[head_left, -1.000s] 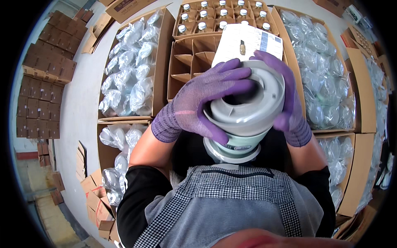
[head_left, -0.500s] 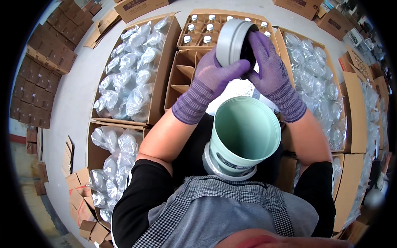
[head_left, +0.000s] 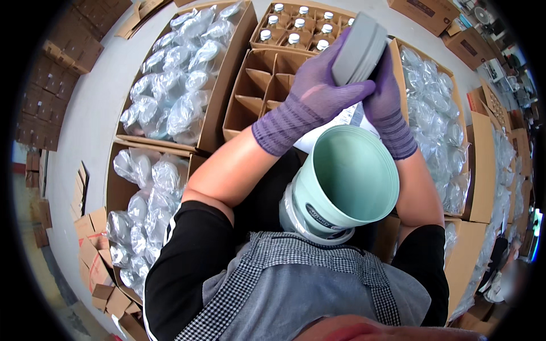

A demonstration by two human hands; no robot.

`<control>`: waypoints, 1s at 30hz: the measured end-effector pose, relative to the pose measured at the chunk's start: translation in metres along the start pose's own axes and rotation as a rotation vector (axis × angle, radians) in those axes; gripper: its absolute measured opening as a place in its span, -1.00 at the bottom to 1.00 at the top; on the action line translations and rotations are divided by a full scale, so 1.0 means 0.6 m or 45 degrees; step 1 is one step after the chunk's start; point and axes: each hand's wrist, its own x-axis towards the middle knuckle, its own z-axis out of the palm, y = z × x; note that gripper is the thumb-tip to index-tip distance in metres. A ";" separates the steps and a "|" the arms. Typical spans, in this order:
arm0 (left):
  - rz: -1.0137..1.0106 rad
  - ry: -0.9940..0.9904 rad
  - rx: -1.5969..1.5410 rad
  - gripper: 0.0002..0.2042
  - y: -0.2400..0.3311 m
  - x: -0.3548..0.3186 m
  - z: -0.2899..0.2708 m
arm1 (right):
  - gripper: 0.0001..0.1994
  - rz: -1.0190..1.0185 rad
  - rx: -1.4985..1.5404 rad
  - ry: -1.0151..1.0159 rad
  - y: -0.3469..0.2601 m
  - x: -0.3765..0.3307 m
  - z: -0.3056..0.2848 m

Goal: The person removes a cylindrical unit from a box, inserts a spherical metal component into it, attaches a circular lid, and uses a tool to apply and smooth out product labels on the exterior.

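Both my hands, in purple knit gloves, hold a thick grey round lid-like piece (head_left: 360, 50) up in front of me, its edge turned toward me. My left hand (head_left: 324, 82) wraps its left side, thumb stretched along the near edge. Behind the piece, my right hand (head_left: 387, 99) grips the other side, its fingers partly hidden. Below them, a pale green bucket (head_left: 354, 176) with a dark oval label leans against my lap, its mouth up and nothing visible inside. Around its bottom is a whitish translucent ring-like base (head_left: 301, 219).
Beyond my hands is a carton of clear bottles with silver caps (head_left: 300, 24). Nearer stands a carton with cardboard dividers (head_left: 250, 85). Cartons of plastic-wrapped items flank me, left (head_left: 170, 85) and right (head_left: 435, 113). Stacked brown boxes (head_left: 42, 108) stand far left.
Both hands have moved the grey piece up and to the right and turned it, so its outer side now faces me. The bucket leans slightly farther right as the view shifts.
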 end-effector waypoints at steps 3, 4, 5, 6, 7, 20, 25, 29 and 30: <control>0.715 -0.198 0.705 -0.16 -0.004 0.040 -0.035 | -0.45 0.380 1.047 -0.311 0.021 0.027 -0.029; 0.825 -0.289 0.818 -0.17 -0.010 0.051 -0.050 | -0.46 0.234 1.002 -0.597 0.045 0.036 -0.047; 0.947 -0.377 0.906 -0.18 -0.021 0.063 -0.061 | -0.47 0.345 1.546 -0.764 0.052 0.047 -0.059; 1.066 -0.464 0.997 -0.18 -0.028 0.073 -0.078 | -0.47 0.410 1.552 -0.722 0.045 0.048 -0.061; 1.097 -0.463 1.138 -0.22 -0.053 0.070 -0.093 | -0.45 0.517 1.244 -0.542 0.051 0.042 -0.065; -0.577 -1.344 1.385 -0.53 -0.266 -0.137 -0.199 | -0.09 1.108 -1.455 -0.817 0.176 -0.131 -0.076; -0.232 -1.173 1.370 -0.58 -0.106 0.001 -0.213 | -0.11 1.046 -1.472 -0.762 0.193 -0.151 -0.110; -0.201 -0.723 0.923 -0.63 0.167 0.108 -0.210 | -0.28 0.719 -1.517 -0.605 0.124 -0.127 -0.093; 0.265 -0.715 0.901 -0.64 0.211 0.125 -0.222 | -0.32 0.585 -1.323 -0.448 0.112 -0.116 -0.086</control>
